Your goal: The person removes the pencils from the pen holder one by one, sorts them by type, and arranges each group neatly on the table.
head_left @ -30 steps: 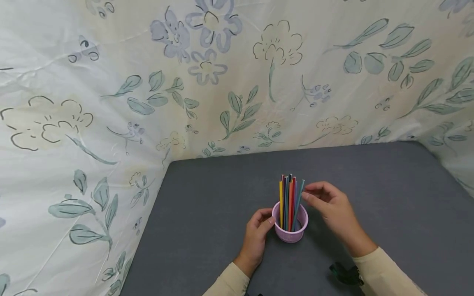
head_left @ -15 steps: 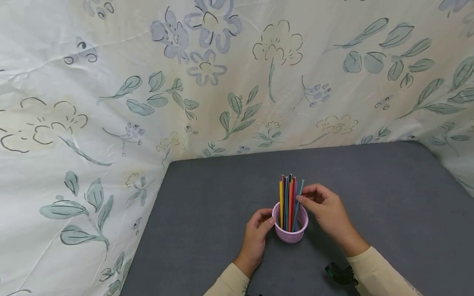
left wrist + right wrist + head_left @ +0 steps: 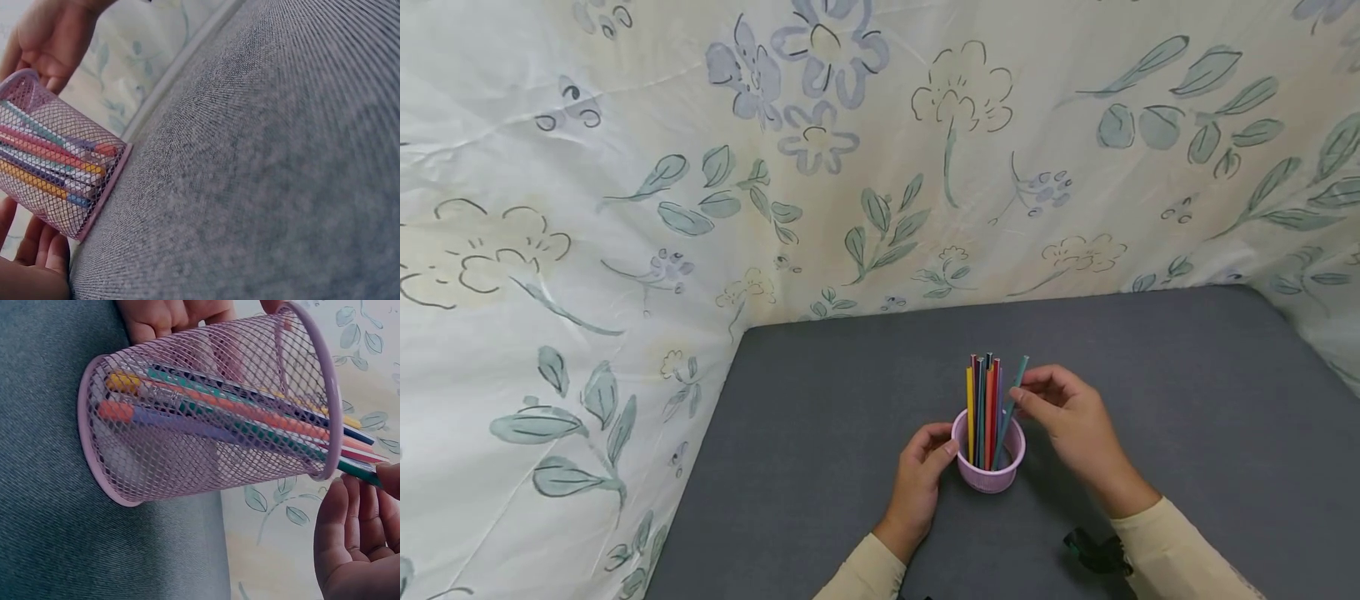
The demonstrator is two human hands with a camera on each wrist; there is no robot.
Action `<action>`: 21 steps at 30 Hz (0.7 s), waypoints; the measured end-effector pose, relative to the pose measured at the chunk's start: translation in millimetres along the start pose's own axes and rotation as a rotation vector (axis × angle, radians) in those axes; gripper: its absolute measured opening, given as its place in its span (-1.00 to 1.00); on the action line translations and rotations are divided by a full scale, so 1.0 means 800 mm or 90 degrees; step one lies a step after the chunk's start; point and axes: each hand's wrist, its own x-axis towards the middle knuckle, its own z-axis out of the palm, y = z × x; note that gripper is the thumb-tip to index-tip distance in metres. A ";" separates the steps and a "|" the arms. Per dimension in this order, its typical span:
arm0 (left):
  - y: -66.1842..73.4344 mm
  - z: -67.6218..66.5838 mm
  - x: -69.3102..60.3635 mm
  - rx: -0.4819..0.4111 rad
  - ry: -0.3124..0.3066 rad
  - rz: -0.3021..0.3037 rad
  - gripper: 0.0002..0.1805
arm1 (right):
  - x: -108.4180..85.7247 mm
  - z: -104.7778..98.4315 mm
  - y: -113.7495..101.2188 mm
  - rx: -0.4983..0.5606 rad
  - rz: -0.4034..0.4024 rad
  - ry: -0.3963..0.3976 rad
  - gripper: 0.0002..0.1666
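Observation:
A pink mesh pencil cup [image 3: 987,480] stands upright on the table, holding several coloured pencils [image 3: 989,408]. My left hand [image 3: 916,483] grips the cup from its left side, thumb at the rim and fingers round the far wall. On the cup's right, my right hand [image 3: 1078,425] pinches a teal pencil [image 3: 1006,423] by its upper part. That pencil leans right, apart from the others at the top, its lower end still inside the cup. Through the mesh in the right wrist view, the teal pencil [image 3: 357,472] passes over the rim toward the thumb and fingers.
The dark grey table [image 3: 820,400] extends on both sides of the cup. A floral cloth [image 3: 880,150] hangs behind it and down the left side. Beside the right sleeve there is a small dark object [image 3: 1096,552] with a hint of green.
My right hand first came left to the teal pencil, then moved back right with it. The pencil's top now tilts farther right and sits slightly higher. The left hand and cup stayed put.

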 end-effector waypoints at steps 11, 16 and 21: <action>0.000 -0.002 0.000 -0.005 -0.010 0.005 -0.65 | 0.000 -0.008 -0.007 0.034 -0.013 -0.006 -0.70; 0.000 -0.002 0.000 -0.007 -0.013 0.010 -0.65 | 0.000 -0.011 -0.010 0.032 -0.028 0.016 -0.69; 0.000 -0.003 -0.001 -0.003 -0.013 0.008 -0.64 | 0.002 -0.016 -0.013 0.050 -0.031 0.041 -0.68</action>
